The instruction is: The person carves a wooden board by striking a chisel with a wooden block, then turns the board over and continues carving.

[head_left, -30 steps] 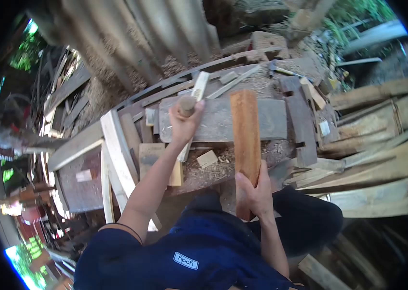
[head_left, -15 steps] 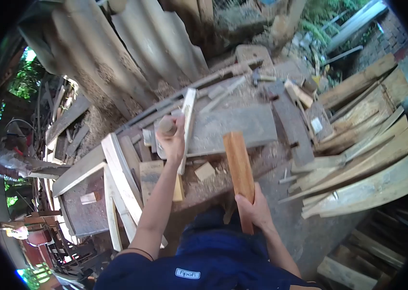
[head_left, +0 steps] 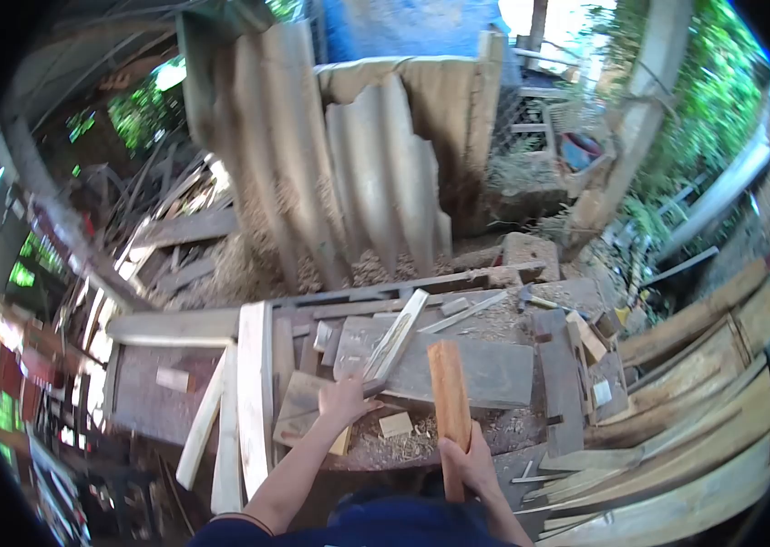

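Note:
My right hand (head_left: 469, 456) is wrapped round the lower part of a long reddish-brown wooden piece (head_left: 448, 392), which stands nearly upright in front of me. Over the workbench (head_left: 376, 456), my left hand (head_left: 344, 401) has a short dark piece (head_left: 373, 387) between its thumb and fingers; most of that piece is hidden. A pale narrow strip of wood (head_left: 399, 333) slants away just beyond my left hand. Beneath and behind it lies a wide grey board (head_left: 494, 374). A small pale block (head_left: 396, 425) rests among shavings between my hands.
Long pale boards (head_left: 256, 392) lean at the left of the bench. A hammer (head_left: 535, 298) lies at the back right. Stacked rough planks (head_left: 677, 456) fill the right side. Corrugated sheets (head_left: 376, 173) stand behind the bench, with a post (head_left: 631, 137) at upper right.
The view has tilted up and turned. My left hand has come down towards the bench, and the round brown end seen in it before no longer shows. My right hand keeps its hold on the reddish-brown piece.

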Action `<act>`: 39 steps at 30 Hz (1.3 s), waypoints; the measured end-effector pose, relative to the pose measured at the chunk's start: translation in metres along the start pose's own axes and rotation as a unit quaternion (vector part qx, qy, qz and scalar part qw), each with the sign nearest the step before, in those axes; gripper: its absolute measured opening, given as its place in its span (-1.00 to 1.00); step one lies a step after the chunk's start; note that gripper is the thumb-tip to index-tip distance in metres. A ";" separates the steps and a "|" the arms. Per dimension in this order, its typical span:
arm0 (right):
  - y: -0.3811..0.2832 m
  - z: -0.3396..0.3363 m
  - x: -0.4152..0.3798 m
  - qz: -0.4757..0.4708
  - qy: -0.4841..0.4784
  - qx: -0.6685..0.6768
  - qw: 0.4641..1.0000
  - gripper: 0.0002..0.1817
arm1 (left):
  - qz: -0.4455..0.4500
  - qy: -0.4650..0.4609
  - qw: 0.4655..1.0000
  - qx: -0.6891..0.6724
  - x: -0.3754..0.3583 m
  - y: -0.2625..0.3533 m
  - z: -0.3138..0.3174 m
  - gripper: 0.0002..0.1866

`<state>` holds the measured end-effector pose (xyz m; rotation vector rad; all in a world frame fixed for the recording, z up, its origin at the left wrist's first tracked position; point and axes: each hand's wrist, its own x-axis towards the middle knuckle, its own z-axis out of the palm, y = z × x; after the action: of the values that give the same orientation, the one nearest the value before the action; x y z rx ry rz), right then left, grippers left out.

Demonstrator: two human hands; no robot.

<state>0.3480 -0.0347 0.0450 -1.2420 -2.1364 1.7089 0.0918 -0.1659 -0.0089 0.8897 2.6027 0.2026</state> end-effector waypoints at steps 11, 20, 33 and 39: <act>0.003 -0.028 0.134 -0.164 -0.117 -0.102 0.974 -0.39 | -0.004 0.042 0.999 0.005 0.023 0.041 0.021 -0.17; 0.019 -0.044 0.208 -0.157 -0.154 -0.342 0.913 -0.18 | -0.011 0.268 0.950 -0.162 -0.002 0.044 0.019 -0.53; 0.007 -0.050 0.181 -0.129 -0.171 -0.191 0.958 -0.29 | 0.045 0.339 0.689 -0.639 0.036 0.103 -0.066 -0.80; 0.004 -0.054 0.166 -0.121 -0.129 -0.151 0.973 -0.39 | 0.086 0.292 0.685 -0.662 0.062 0.109 -0.050 -0.80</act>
<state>0.2721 0.1159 -0.0015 -0.8023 -2.6525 1.5583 0.0879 -0.0426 0.0462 0.4510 1.8598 2.3292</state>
